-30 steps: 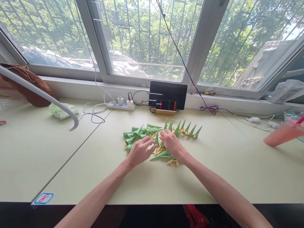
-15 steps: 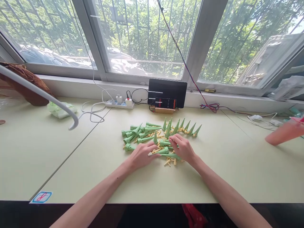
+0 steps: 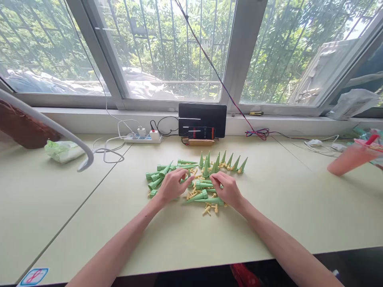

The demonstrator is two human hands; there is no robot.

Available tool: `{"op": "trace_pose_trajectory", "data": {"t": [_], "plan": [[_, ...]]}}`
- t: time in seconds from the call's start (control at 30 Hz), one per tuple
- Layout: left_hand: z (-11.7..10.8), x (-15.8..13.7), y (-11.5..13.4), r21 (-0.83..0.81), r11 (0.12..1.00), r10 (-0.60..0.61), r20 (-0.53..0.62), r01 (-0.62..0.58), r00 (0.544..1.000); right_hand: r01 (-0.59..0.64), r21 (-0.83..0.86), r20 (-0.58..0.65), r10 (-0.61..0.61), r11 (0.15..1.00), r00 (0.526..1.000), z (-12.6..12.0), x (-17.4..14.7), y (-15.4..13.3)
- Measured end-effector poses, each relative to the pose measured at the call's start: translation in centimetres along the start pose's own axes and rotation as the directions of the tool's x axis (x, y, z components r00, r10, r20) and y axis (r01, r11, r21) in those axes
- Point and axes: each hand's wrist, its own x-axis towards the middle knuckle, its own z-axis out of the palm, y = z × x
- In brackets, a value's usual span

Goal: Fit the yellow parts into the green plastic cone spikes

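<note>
My left hand [image 3: 173,185] is closed, thumb and fingertips around an upright green plastic spike [image 3: 189,173] whose lower part they partly cover. My right hand [image 3: 228,188] is closed in a pinch to the right of it; what its fingertips hold is hidden. Between and below the hands lie green spikes with ribbed caps [image 3: 201,195] and small yellow plastic fittings [image 3: 207,210]. More green spikes [image 3: 155,182] are heaped left of my left hand. Behind my right hand several green spikes [image 3: 229,159] stand point-up, with yellow fittings at their bases.
A black tablet [image 3: 203,113] with a phone [image 3: 201,132] before it leans near the window. A power strip [image 3: 140,138] and white cables lie left of it. On the far right a pink drink cup [image 3: 348,160] is tilted; a pale green packet [image 3: 63,151] lies left.
My left hand has risen from beside the loose spikes to the upright spike. My right hand stays pinched beside the standing spikes. The camera view has shifted slightly.
</note>
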Motion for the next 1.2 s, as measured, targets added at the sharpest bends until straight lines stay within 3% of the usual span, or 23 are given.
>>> {"op": "trace_pose_trajectory", "data": {"t": [0.13,0.27,0.63,0.97,1.2], "plan": [[0.6,-0.9,-0.3,0.076,0.997,-0.002,0.082,-0.004,0.997,-0.073,0.068,-0.012,0.074,0.995,0.997,0.1,0.0,-0.1],[0.9,-1.3,-0.2,0.06,0.998,0.004,0.086,-0.01,0.996,-0.137,0.117,-0.034,0.142,0.984,0.989,-0.1,0.1,-0.4],[0.8,-1.2,0.2,-0.067,0.995,0.065,-0.197,-0.079,0.978,-0.183,0.132,-0.188,0.205,0.974,0.961,-0.7,0.1,-0.3],[1.9,-1.6,0.9,-0.134,0.989,0.038,-0.221,-0.069,0.975,-0.229,0.162,-0.091,0.246,0.96,0.965,-0.8,0.2,-0.7],[1.8,-1.7,1.2,-0.145,0.973,0.131,-0.287,-0.178,0.949,-0.181,0.046,0.068,0.178,0.982,0.982,-0.9,0.2,-0.5]]}}
